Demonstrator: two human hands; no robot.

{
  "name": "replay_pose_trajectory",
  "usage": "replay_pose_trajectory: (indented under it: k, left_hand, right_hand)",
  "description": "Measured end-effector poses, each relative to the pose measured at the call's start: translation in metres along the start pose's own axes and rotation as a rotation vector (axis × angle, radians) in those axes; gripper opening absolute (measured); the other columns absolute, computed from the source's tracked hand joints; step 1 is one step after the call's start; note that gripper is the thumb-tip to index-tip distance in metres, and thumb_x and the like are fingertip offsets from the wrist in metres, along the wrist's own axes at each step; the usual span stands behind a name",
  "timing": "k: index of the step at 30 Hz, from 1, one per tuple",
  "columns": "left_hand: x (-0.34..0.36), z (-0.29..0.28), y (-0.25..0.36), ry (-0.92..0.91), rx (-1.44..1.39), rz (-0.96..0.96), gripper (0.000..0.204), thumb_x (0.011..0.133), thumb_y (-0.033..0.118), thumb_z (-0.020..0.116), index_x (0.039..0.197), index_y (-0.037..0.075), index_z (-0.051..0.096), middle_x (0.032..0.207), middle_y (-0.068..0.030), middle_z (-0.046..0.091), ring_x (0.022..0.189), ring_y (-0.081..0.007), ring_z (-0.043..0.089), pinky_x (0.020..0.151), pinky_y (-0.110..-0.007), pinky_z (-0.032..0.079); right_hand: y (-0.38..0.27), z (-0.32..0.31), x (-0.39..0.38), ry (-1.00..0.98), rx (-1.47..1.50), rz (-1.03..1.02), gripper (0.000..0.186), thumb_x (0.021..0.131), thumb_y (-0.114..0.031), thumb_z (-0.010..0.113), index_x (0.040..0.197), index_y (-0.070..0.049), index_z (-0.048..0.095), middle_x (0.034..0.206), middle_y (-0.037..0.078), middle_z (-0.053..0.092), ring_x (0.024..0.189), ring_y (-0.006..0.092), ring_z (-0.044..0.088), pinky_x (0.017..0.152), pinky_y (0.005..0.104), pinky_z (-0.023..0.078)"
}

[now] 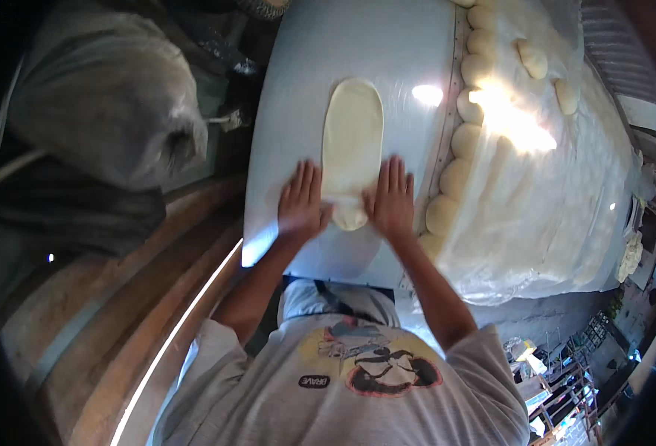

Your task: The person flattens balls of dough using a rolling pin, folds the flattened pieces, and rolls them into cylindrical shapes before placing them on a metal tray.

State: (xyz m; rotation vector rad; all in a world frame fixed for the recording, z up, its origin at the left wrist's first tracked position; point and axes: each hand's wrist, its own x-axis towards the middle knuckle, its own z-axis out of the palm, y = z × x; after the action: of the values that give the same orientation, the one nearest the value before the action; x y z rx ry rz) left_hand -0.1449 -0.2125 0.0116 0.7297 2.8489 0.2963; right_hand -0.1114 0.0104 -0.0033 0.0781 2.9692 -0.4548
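Observation:
A long, flat oval of pale dough [352,137] lies on the smooth light-grey worktop [291,89], its long side running away from me. My left hand [303,201] is laid flat by the dough's near left edge, fingers stretched forward and thumb turned inward. Opposite it, my right hand [393,197] rests flat at the near right edge in the same way. Between my thumbs a blurred whitish band [343,199] crosses the dough; it looks like a rolling pin, but my palms hide its ends. A rounded tip of dough shows on the near side of the band.
Right of the worktop's riveted strip [454,82], a row of round dough balls [454,178] borders a clear plastic sheet [544,215]. Several dough pieces [532,59] lie farther back. A bulky cloth-like bundle [112,104] stands at left, above curved wooden boards [142,275].

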Motion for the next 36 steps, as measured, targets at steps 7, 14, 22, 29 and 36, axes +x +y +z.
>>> replay_pose_trajectory:
  k: [7, 14, 22, 29, 36]
  left_hand:
    - [-0.008, -0.013, 0.014, 0.243, -0.016, -0.060, 0.069, 0.096, 0.033, 0.053, 0.148, -0.009, 0.038, 0.156, -0.0298, 0.035, 0.147, -0.0434, 0.032, 0.119, -0.053, 0.028]
    - [-0.126, 0.019, 0.048, 0.081, -0.106, -0.031, 0.068, 0.093, 0.030, 0.055, 0.147, -0.009, 0.040, 0.156, -0.0281, 0.037, 0.149, -0.0388, 0.031, 0.119, -0.049, 0.029]
    - [-0.085, -0.027, 0.033, 0.604, -0.563, -0.108, 0.050, 0.102, 0.020, 0.051, 0.145, -0.004, 0.041, 0.142, -0.0263, 0.049, 0.130, -0.0379, 0.050, 0.109, -0.048, 0.040]
    - [0.050, -0.007, -0.019, 0.453, -0.801, -0.094, 0.045, 0.095, 0.010, 0.065, 0.137, 0.000, 0.052, 0.124, -0.0180, 0.064, 0.112, -0.0269, 0.064, 0.095, -0.041, 0.052]
    - [0.208, -0.016, -0.016, 0.361, -0.425, 0.093, 0.067, 0.087, 0.008, 0.072, 0.145, -0.005, 0.041, 0.134, -0.0237, 0.052, 0.128, -0.0400, 0.048, 0.110, -0.047, 0.039]
  right_hand:
    - [-0.005, -0.025, -0.004, 0.038, -0.029, -0.009, 0.072, 0.103, -0.045, 0.043, 0.152, 0.006, 0.033, 0.162, 0.024, 0.028, 0.150, 0.0420, 0.025, 0.120, 0.0600, 0.020]
    - [-0.012, 0.013, -0.169, 0.076, 0.029, -0.092, 0.061, 0.092, -0.036, 0.062, 0.139, 0.002, 0.052, 0.150, 0.019, 0.046, 0.143, 0.0340, 0.039, 0.119, 0.0588, 0.024]
    - [0.068, -0.084, -0.084, 0.473, -0.020, 0.249, 0.044, 0.092, -0.011, 0.059, 0.136, -0.008, 0.059, 0.092, 0.013, 0.063, 0.083, 0.0325, 0.064, 0.071, 0.0489, 0.048]
    - [0.078, -0.115, 0.006, 0.226, -0.147, 0.451, 0.070, 0.093, -0.031, 0.066, 0.155, -0.011, 0.038, 0.152, 0.021, 0.043, 0.138, 0.0392, 0.042, 0.112, 0.0523, 0.037]
    - [-0.013, -0.031, 0.181, 0.314, 0.148, 0.047, 0.047, 0.094, -0.018, 0.062, 0.137, 0.001, 0.053, 0.127, 0.017, 0.058, 0.115, 0.0371, 0.057, 0.097, 0.0470, 0.048]
